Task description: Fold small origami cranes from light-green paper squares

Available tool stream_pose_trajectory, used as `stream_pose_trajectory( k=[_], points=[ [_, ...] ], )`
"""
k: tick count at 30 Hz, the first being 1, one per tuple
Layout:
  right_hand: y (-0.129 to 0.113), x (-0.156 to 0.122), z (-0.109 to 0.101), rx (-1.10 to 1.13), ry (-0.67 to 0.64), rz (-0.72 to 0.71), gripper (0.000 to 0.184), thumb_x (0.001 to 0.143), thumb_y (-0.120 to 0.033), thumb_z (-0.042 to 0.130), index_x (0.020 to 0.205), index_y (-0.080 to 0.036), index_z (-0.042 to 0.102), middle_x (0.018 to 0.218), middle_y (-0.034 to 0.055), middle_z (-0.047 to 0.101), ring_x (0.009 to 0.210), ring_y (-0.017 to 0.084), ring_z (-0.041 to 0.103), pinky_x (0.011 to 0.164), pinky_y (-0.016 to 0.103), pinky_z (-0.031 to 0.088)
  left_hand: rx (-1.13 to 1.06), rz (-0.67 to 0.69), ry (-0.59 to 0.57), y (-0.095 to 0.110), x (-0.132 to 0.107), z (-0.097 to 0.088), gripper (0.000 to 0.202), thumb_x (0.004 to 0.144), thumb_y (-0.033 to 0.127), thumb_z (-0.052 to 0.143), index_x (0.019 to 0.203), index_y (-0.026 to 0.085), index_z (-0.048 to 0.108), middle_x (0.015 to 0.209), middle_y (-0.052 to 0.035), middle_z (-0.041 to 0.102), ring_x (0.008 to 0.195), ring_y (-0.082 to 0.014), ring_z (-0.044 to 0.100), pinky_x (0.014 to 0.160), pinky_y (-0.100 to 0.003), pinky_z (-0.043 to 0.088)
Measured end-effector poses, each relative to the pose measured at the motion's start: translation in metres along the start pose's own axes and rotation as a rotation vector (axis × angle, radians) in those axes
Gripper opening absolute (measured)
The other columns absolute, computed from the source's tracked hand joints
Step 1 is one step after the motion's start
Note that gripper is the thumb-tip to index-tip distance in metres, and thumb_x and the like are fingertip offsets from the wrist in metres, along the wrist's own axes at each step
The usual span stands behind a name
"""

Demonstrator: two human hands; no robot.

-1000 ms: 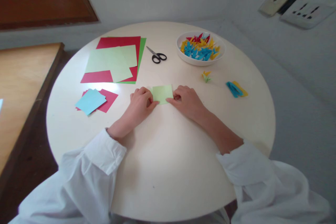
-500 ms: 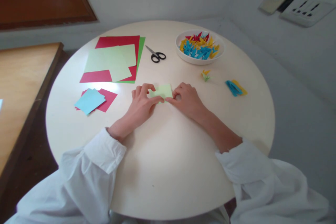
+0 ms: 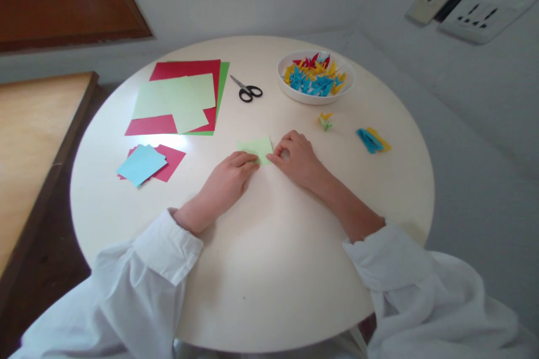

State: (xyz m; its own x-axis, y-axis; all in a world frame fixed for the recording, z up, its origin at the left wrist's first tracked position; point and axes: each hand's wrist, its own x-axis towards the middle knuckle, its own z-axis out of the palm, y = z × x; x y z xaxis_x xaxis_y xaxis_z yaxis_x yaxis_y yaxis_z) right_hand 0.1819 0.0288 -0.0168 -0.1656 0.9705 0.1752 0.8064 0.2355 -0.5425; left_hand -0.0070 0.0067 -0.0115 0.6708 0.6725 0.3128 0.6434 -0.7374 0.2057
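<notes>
A small piece of light green paper (image 3: 261,147) lies flat on the white round table in front of me. My left hand (image 3: 229,176) is closed at its lower left edge, thumb and fingers together on the paper. At the right edge, my right hand (image 3: 293,158) pinches the lower corner between thumb and curled index finger. The hands partly cover the paper's lower side, so its folds there are hard to make out. Right of it sits a small yellow and green folded paper crane (image 3: 325,121), apart from my hand.
Red, green and pale green sheets (image 3: 177,98) lie at the back left, with small blue and red squares (image 3: 143,164) nearer. Black-handled scissors (image 3: 247,91) lie mid-back. A white bowl (image 3: 314,100) holds many folded cranes. Blue and yellow folded strips (image 3: 373,140) lie at right.
My left hand's raised, spread fingers have come down and closed together at the paper's lower left edge. The right hand keeps its pinch. The view has shifted slightly.
</notes>
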Motion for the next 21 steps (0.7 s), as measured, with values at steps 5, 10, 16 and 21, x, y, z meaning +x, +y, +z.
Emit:
stream_pose_trajectory(
  k=[5, 10, 16, 21],
  points=[
    [0.002, 0.000, 0.000, 0.034, 0.025, -0.006, 0.015, 0.072, -0.023, 0.069, 0.064, -0.020, 0.057, 0.083, 0.0034, 0.051, 0.085, 0.021, 0.052, 0.083, 0.040, 0.042, 0.083, -0.082, -0.053, 0.018, 0.000, -0.001, 0.030, 0.090, 0.014, 0.038, 0.110, 0.011, 0.059, 0.101, -0.0119, 0.065, 0.090, -0.0223, 0.058, 0.080, -0.037, 0.052],
    [0.004, 0.000, -0.002, 0.096, 0.048, -0.019, 0.016, 0.072, -0.017, 0.065, 0.065, -0.020, 0.051, 0.077, 0.0014, 0.050, 0.077, 0.019, 0.051, 0.078, 0.035, 0.042, 0.135, -0.083, -0.073, 0.026, 0.000, -0.001, 0.037, 0.092, 0.026, 0.036, 0.119, 0.010, 0.056, 0.108, -0.0154, 0.059, 0.094, -0.0245, 0.056, 0.082, -0.039, 0.051],
    [0.001, -0.002, -0.005, 0.221, 0.128, 0.043, 0.015, 0.071, -0.012, 0.058, 0.068, -0.021, 0.046, 0.069, -0.0015, 0.049, 0.067, 0.015, 0.048, 0.066, 0.029, 0.041, 0.130, -0.103, -0.085, 0.025, -0.001, 0.000, 0.039, 0.093, 0.027, 0.034, 0.123, 0.014, 0.055, 0.108, -0.0155, 0.057, 0.096, -0.0254, 0.052, 0.083, -0.041, 0.048],
    [0.001, -0.003, -0.004, 0.244, 0.136, 0.052, 0.012, 0.070, -0.013, 0.056, 0.069, -0.021, 0.047, 0.069, -0.0017, 0.051, 0.065, 0.015, 0.048, 0.064, 0.029, 0.040, 0.131, -0.103, -0.092, 0.026, 0.002, 0.003, 0.042, 0.093, 0.031, 0.034, 0.127, 0.018, 0.053, 0.105, -0.0150, 0.055, 0.092, -0.0259, 0.049, 0.083, -0.042, 0.044]
  ],
)
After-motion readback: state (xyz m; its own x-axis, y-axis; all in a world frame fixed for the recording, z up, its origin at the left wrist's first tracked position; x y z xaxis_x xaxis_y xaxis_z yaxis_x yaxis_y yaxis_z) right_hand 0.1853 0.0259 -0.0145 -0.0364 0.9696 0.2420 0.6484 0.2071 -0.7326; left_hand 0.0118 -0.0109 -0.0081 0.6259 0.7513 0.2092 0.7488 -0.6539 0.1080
